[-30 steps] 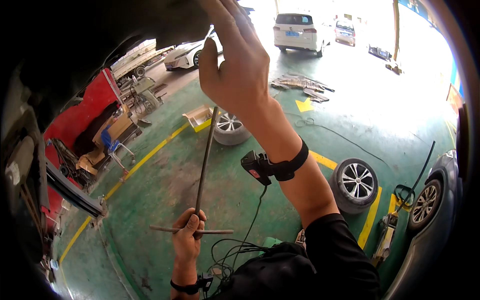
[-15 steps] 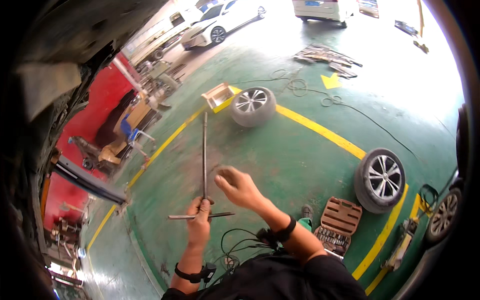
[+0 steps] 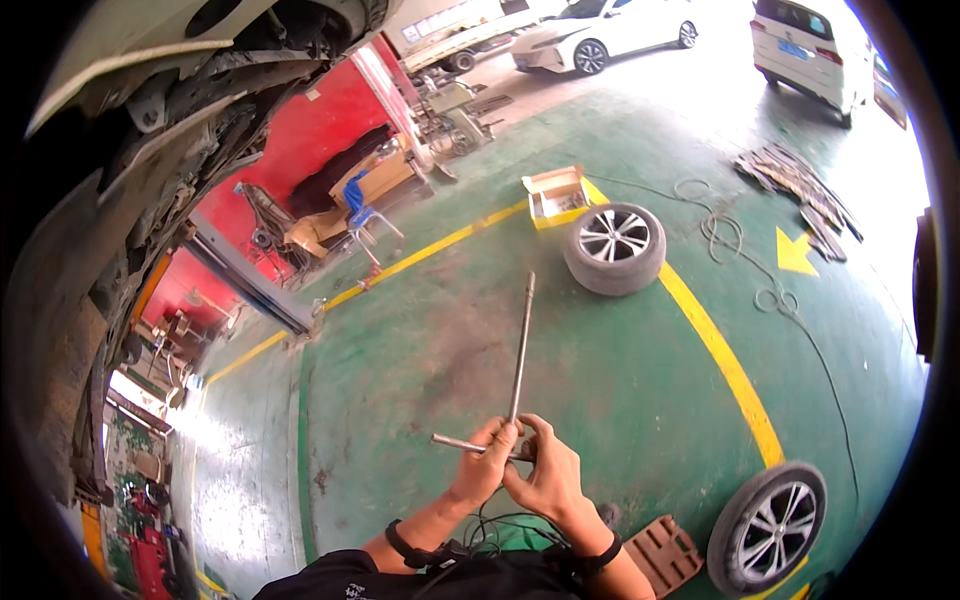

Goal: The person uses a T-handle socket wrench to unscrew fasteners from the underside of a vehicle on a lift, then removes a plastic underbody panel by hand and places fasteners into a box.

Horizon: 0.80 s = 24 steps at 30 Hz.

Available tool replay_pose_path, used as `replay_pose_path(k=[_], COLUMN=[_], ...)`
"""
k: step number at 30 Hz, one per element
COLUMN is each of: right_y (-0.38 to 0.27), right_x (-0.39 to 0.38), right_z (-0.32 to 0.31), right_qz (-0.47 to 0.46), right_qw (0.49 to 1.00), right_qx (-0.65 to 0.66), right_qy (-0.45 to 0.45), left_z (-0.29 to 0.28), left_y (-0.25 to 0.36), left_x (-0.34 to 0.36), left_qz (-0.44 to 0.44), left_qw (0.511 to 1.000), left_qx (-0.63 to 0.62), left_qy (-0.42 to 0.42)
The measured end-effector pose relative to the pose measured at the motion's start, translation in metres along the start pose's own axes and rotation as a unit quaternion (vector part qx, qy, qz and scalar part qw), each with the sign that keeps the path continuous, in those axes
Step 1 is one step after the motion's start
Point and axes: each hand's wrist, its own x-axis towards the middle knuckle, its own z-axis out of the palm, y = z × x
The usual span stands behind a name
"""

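A long steel T-bar tool [image 3: 522,340] points away from me, with a short crossbar at its near end. My left hand [image 3: 482,470] is closed on it near the junction, the crossbar sticking out to the left. My right hand [image 3: 548,470] is curled around the same end from the right, touching my left hand; its grip is partly hidden. Below my hands, dark cables [image 3: 490,530] hang by the black wrist straps. A brown tool case [image 3: 663,555] lies on the green floor to the right, partly cut off from view by my arm.
A car underbody [image 3: 140,170] hangs at upper left beside a lift post [image 3: 250,280]. Loose wheels [image 3: 760,535] [image 3: 598,255], a yellow box [image 3: 550,200], a stool [image 3: 365,225], hoses [image 3: 725,235] and grey panels [image 3: 790,185] lie about. White vehicles [image 3: 800,55] stand beyond.
My right hand has come down from overhead and joined my left hand on the tool's near end. The view has swung left, showing more of the underbody and red wall.
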Motion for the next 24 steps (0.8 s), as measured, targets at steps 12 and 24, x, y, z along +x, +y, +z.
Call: replay_pose_path(k=[12, 24], right_y=[0.061, 0.106], right_x=[0.144, 0.302], right_z=[-0.030, -0.025], right_qz=[-0.004, 0.086], right_qw=[0.984, 0.880], right_qx=[0.160, 0.439], right_qy=[0.083, -0.159], left_z=[0.007, -0.018], left_y=[-0.002, 0.028], left_x=[0.139, 0.291], left_qz=[-0.056, -0.094], left_qw=[0.981, 0.966], left_qx=[-0.097, -0.235], left_qy=[-0.156, 0.043])
